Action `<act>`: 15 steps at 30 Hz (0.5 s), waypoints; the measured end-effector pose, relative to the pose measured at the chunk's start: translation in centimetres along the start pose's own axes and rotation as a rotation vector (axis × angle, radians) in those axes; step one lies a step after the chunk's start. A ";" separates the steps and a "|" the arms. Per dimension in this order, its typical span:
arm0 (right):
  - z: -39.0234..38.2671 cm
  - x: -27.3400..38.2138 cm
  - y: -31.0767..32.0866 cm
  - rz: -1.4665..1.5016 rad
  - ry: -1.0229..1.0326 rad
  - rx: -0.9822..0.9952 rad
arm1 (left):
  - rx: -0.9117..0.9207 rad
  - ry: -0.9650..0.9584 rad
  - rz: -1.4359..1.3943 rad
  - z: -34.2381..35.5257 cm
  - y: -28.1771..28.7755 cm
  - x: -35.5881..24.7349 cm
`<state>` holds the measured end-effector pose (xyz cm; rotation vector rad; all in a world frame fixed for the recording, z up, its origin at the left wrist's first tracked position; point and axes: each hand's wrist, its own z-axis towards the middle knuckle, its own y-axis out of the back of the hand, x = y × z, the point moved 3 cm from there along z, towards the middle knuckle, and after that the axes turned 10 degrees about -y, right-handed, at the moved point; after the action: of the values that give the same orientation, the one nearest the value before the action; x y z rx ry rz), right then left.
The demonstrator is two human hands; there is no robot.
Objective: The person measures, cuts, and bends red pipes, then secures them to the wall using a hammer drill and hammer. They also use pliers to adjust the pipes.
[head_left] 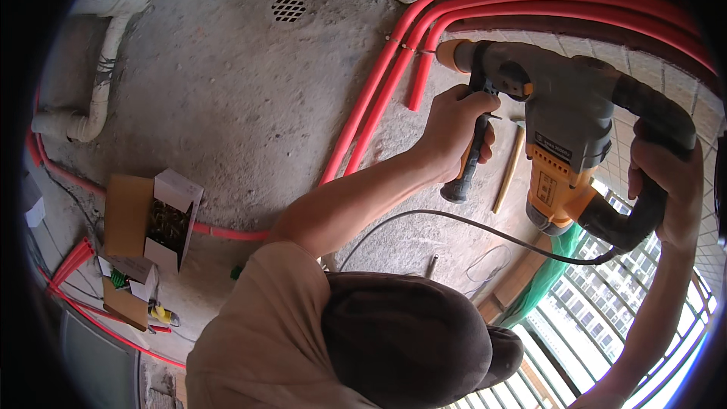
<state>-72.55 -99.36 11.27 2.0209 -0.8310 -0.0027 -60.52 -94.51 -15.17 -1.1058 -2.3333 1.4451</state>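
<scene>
A large grey and orange rotary hammer drill (564,125) is held sideways at the upper right, its nose beside red conduits (379,83). My left hand (466,132) is closed on its black side handle; my right hand (666,182) wraps round the black rear handle. Whether a bit touches the surface by the conduits is too small to tell. The drill's black cable (432,212) loops down to the left. A pale stick (509,167) lies behind the drill.
Open boxes (129,212), more red pipes and white plumbing (106,83) are at left, a drain grate (288,7) above. A tiled surface (644,68), green mesh (530,288) and railings (598,299) are at right. A dark-clad shape (401,333), apparently my knee, fills the lower middle.
</scene>
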 end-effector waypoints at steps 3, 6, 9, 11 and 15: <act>-0.2 -0.8 -0.7 0.100 0.018 -0.043 | 0.001 -0.005 0.018 0.2 0.1 0.2; -0.3 -2.4 -0.8 0.198 0.036 -0.032 | -0.029 -0.010 0.070 0.2 0.3 0.3; -1.1 -4.9 -1.0 0.331 -0.025 -0.068 | 0.005 0.025 0.150 0.5 0.6 1.2; -1.5 -7.5 -1.4 0.419 -0.056 -0.096 | -0.003 0.027 0.208 0.7 0.7 1.7; -1.8 -12.0 -2.9 0.594 -0.046 -0.068 | 0.009 0.016 0.308 0.5 1.3 2.6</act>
<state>-79.69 -90.30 6.43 1.6499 -1.4110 0.2555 -61.96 -92.81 -17.13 -1.5223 -2.2162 1.5326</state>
